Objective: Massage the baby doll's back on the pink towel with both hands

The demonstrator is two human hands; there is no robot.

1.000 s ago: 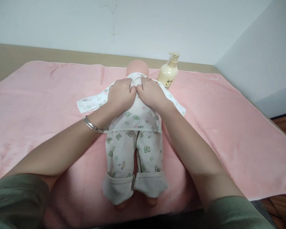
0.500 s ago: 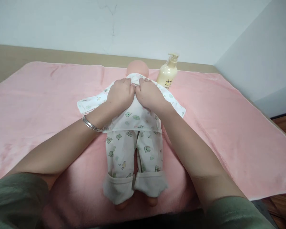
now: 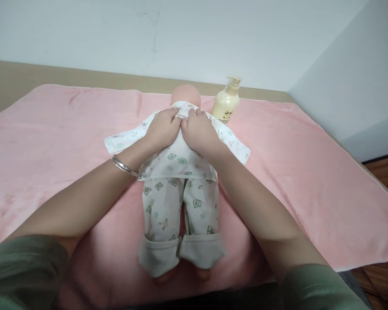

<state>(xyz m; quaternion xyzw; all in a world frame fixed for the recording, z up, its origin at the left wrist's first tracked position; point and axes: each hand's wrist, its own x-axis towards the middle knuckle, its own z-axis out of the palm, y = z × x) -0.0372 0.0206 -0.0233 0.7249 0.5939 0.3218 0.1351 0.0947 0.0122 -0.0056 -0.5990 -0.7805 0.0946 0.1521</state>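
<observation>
A baby doll (image 3: 185,94) lies stretched out with its smooth round head away from me; no face shows. It wears a white printed top (image 3: 181,161) with the sleeves spread to both sides, and matching trousers (image 3: 197,204) with turned-up cuffs. My left hand (image 3: 164,125) rests flat on the upper left of the top, a silver bangle (image 3: 124,167) on that wrist. Mirroring it, my right hand (image 3: 200,131) lies flat on the upper right. The thumbs meet or nearly meet at the middle. Both hands are open, pressing on the cloth without gripping it.
A pale yellow pump bottle (image 3: 226,103) stands just right of the doll's head. Under everything spreads a pink blanket (image 3: 297,172) on a wooden surface (image 3: 13,73). A white wall (image 3: 84,34) closes off the back and the right side.
The view has shifted very slightly. Both hands stay on the upper part of the doll's top, with only a slight movement of the fingers.
</observation>
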